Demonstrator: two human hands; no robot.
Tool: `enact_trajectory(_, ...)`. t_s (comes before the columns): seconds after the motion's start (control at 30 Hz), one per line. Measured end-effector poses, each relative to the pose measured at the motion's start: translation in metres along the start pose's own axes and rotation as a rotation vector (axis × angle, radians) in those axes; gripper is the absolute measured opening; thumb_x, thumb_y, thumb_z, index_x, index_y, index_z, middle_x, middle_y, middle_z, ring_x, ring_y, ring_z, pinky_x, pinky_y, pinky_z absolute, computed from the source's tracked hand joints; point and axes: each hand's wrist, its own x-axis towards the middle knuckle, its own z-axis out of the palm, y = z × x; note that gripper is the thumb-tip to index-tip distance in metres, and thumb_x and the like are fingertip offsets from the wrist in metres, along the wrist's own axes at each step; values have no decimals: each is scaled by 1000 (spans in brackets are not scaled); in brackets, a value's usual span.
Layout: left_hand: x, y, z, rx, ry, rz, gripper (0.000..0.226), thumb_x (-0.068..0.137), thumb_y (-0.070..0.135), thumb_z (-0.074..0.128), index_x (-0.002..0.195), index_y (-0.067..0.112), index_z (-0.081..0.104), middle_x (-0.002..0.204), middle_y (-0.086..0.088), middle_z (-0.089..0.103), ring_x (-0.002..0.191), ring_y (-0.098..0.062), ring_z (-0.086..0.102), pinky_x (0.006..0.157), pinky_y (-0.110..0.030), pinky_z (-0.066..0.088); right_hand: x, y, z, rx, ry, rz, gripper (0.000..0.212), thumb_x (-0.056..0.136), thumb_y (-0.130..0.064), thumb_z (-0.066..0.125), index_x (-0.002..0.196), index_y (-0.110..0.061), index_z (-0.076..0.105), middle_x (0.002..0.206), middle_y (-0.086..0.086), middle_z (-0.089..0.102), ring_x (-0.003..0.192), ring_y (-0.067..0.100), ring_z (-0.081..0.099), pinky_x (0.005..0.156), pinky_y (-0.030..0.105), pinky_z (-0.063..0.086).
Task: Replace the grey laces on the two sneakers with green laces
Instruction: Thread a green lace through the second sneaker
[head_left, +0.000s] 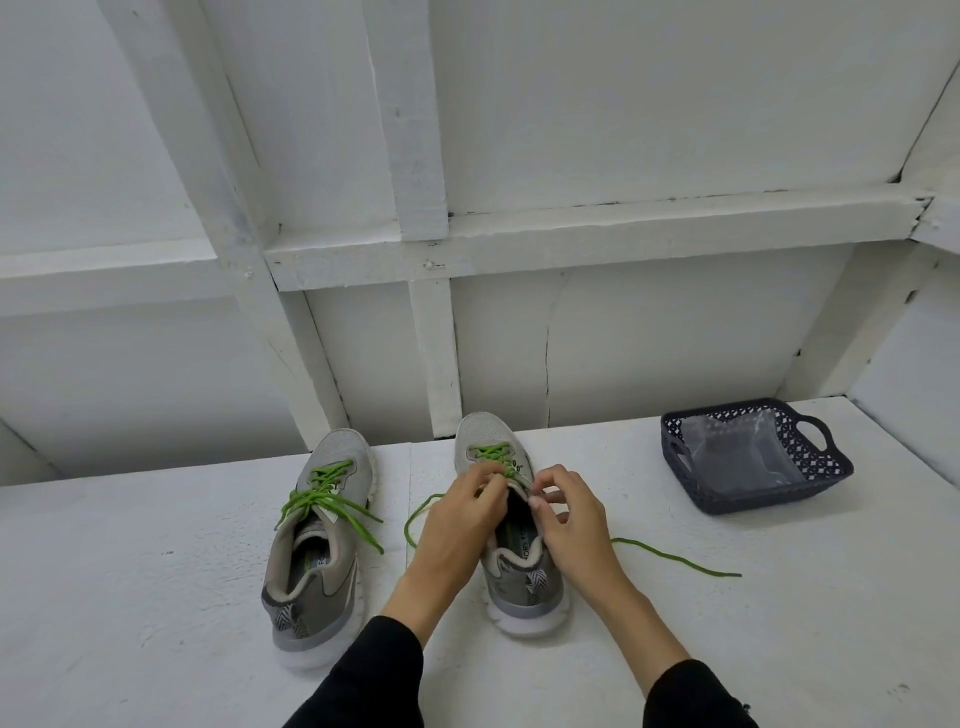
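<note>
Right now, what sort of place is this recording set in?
Probably a bare, purpose-built work nook, not a lived-in room: a white-painted table against a white panelled wall with wooden battens, holding only two sneakers and a dark plastic basket.

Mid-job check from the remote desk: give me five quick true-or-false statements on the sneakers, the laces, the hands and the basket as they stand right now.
1. The left sneaker already carries a green lace. True.
2. Both hands work at the left sneaker. False: the left hand and right hand are at the right sneaker.
3. A loose end of the green lace trails across the table to the right of the right sneaker. True.
4. The basket stands between the two sneakers. False: it stands apart, far right on the table.
5. The right sneaker is laced in grey. False: green lacing shows at its front eyelets.
</note>
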Motion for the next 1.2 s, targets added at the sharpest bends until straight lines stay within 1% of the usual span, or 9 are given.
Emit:
enact_trajectory(0.07, 4, 3, 4, -95, 60, -144, 11, 96, 24, 47, 96, 16, 54, 101, 5, 58, 79, -9, 56, 60, -23, 47, 0, -1, -1, -3, -20, -15, 26, 92, -9, 57, 89, -35, 54, 102, -6, 56, 95, -1, 57, 69, 9, 45)
enact_trajectory(0.2, 11, 3, 7, -241, 110, -360, 8, 95, 23, 59, 88, 19, 57, 85, 14, 59, 75, -3, 57, 67, -31, 49, 2, -2, -5, -49, -68, -60, 21, 92, -18, 60, 97, -37, 55, 106, -10, 52, 96, -1, 56, 72, 11, 46)
enact_trajectory(0.37, 16, -5, -6, -395, 29, -332, 6, 86, 20, 71, 84, 16, 67, 86, 10, 66, 78, 0, 63, 72, -30, 54, 7, -5, -6, -286, -69, -152, 21, 94, -45, 51, 109, -31, 53, 111, -14, 46, 91, 6, 57, 74, 26, 52)
enact_trajectory(0.5, 12, -6, -7, -403, 36, -270, 7, 85, 21, 72, 87, 16, 68, 90, 10, 62, 83, -6, 62, 72, -33, 55, 15, -7, -6, -472, -28, -338, 15, 96, -32, 52, 106, -21, 57, 104, -9, 52, 89, 8, 52, 68, 24, 47)
enact_trajectory(0.67, -1, -9, -6, -84, -74, -158, 22, 86, 33, 64, 104, 23, 56, 116, 11, 52, 88, -9, 59, 64, -31, 53, 14, -6, -2, -516, 34, -439, 6, 92, -14, 56, 98, -13, 57, 101, -5, 55, 92, 8, 46, 67, 17, 42)
enact_trajectory(0.77, -3, -7, -5, 39, -58, -82, 17, 90, 33, 50, 94, 17, 55, 105, 6, 56, 83, -14, 56, 54, -31, 49, 11, -3, 0, -540, 51, -477, 18, 95, -19, 43, 102, -11, 57, 101, -1, 57, 92, 10, 49, 71, 19, 47)
enact_trajectory(0.87, -3, 4, -1, 33, -54, -153, 28, 92, 34, 33, 89, 13, 53, 90, 2, 54, 70, -12, 50, 52, -29, 44, 6, -3, 2, -541, 85, -487, 24, 96, -21, 37, 101, -10, 58, 97, 2, 59, 86, 13, 53, 73, 19, 45)
enact_trajectory(1.03, -2, 10, 4, 32, 80, -212, 17, 90, 25, 41, 85, 15, 54, 72, 2, 50, 51, -13, 42, 42, -21, 30, 4, -5, 6, -544, 140, -471, 24, 96, -21, 38, 97, -9, 59, 88, 4, 61, 78, 18, 58, 65, 26, 51)
enact_trajectory(1.2, -2, 6, 7, -224, 86, -383, 13, 97, 26, 55, 100, 17, 62, 95, 5, 64, 79, -13, 62, 67, -31, 51, 7, -6, 8, -398, 106, -356, 19, 97, -22, 45, 100, -10, 60, 91, 2, 61, 83, 16, 56, 72, 20, 45)
